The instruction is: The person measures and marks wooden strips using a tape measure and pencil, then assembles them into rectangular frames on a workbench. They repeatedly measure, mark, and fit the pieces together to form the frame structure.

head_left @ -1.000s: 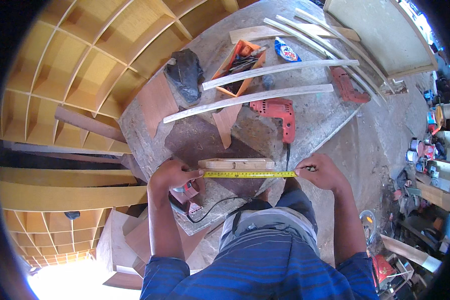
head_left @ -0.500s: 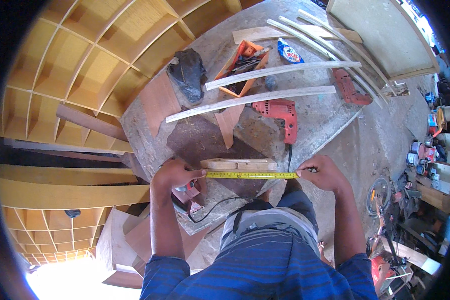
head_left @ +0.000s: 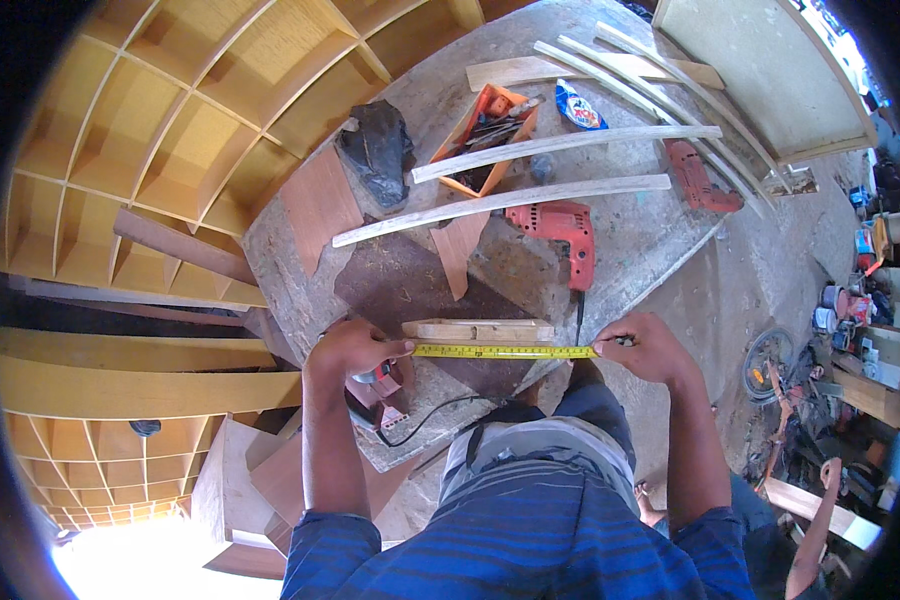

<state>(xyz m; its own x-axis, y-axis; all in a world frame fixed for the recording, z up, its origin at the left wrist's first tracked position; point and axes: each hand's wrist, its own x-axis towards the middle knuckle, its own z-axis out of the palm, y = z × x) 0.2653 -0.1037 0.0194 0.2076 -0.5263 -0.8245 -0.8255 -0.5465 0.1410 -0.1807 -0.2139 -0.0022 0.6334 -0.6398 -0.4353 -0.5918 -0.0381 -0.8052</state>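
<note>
A yellow tape measure (head_left: 510, 352) is stretched level between my hands. My left hand (head_left: 348, 350) pinches its left end between thumb and fingers. My right hand (head_left: 634, 345) pinches the right end, and a small dark piece shows at its fingers. Just beyond the tape, and parallel to it, lies a short pale wooden piece (head_left: 480, 330). Below my left hand a red power tool (head_left: 390, 395) with a black cord rests on the work surface, partly hidden by my wrist. A red drill (head_left: 562, 232) lies farther off.
Two pale wood strips (head_left: 500, 208) cross the work surface (head_left: 630, 240). Behind them are an orange tool box (head_left: 448, 140), a black plastic bag (head_left: 375, 150) and another red power tool (head_left: 698, 175). Yellowish grid shelving (head_left: 150, 130) fills the left. Another person's arm (head_left: 815, 530) shows at lower right.
Another person's arm has come into view at the lower right. My hands and the stretched tape have hardly moved.
</note>
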